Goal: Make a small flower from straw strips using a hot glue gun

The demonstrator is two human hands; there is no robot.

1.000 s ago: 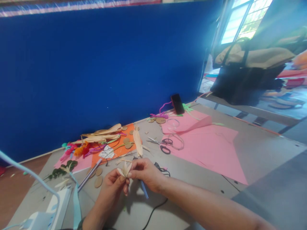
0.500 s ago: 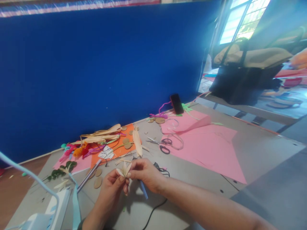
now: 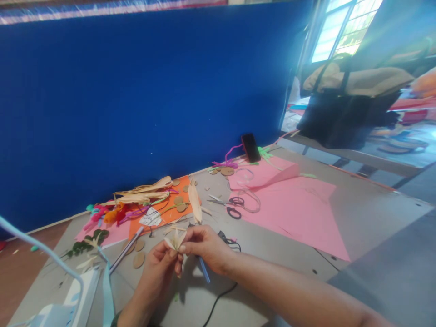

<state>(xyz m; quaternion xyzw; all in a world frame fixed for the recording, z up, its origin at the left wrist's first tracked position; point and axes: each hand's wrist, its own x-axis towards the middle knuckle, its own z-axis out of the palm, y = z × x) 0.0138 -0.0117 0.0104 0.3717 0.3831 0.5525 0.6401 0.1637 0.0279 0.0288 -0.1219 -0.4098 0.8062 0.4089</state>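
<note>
A small pale flower (image 3: 175,240) with pointed petals, apparently of dried husk, is held up over the near part of the table. My left hand (image 3: 162,261) pinches its base from the left, fingers curled. From the right, the thumb and forefinger of my right hand (image 3: 207,247) are closed on the flower's petals. Under my right hand a blue stick-like piece (image 3: 204,270) shows, partly hidden. A black tool with a cord (image 3: 223,236) lies behind that hand, mostly covered. Scissors (image 3: 226,204) with dark handles rest beyond.
Pink paper sheets (image 3: 289,204) spread to the right, with a phone (image 3: 251,147) leaning behind them. Husk strips (image 3: 146,190), orange paper (image 3: 136,227) and wooden discs (image 3: 139,260) lie left. A power strip (image 3: 80,295) stands near left; a blue partition (image 3: 153,91) borders the back.
Almost nothing differs. Both hands keep their hold on the flower, which has shifted very slightly to the left.
</note>
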